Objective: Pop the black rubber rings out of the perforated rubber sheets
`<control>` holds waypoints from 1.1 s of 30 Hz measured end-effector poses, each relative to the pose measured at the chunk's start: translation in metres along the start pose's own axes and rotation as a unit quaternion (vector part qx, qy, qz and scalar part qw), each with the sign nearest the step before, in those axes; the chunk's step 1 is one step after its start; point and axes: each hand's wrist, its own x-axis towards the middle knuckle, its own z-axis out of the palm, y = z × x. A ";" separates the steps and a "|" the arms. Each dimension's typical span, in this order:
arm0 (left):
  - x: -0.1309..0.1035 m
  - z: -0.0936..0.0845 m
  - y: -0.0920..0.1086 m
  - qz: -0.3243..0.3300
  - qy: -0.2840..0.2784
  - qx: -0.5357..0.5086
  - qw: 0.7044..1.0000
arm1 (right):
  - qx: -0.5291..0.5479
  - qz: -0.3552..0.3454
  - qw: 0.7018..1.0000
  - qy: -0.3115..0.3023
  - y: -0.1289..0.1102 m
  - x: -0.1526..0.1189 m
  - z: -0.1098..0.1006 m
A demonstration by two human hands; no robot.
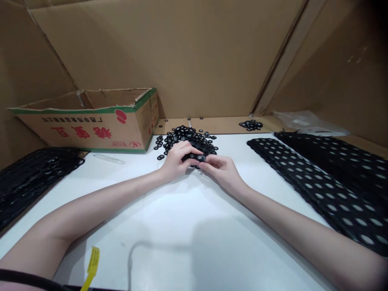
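Observation:
A heap of small black rings [182, 133] lies at the back middle of the white table. At its front edge my left hand [179, 159] curves its thumb and fingers around a few black rings [194, 156], closed on them. From the other side my right hand [222, 169] meets it, thumb and forefinger pinched at the same rings, the tips of both hands almost touching. How many rings are between the fingers I cannot tell, as the heap behind is just as dark.
An open cardboard box [100, 129] stands at the back left, with a clear strip [109, 159] before it. Black sheets with rows of pale discs [306, 178] lie right; a dark stack [33, 173] lies left. A smaller ring pile [251, 125] and plastic bag [309, 122] sit behind.

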 end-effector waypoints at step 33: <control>0.001 0.006 0.001 -0.020 0.021 0.010 1.000 | 0.008 0.034 0.999 0.011 0.000 -0.003 0.003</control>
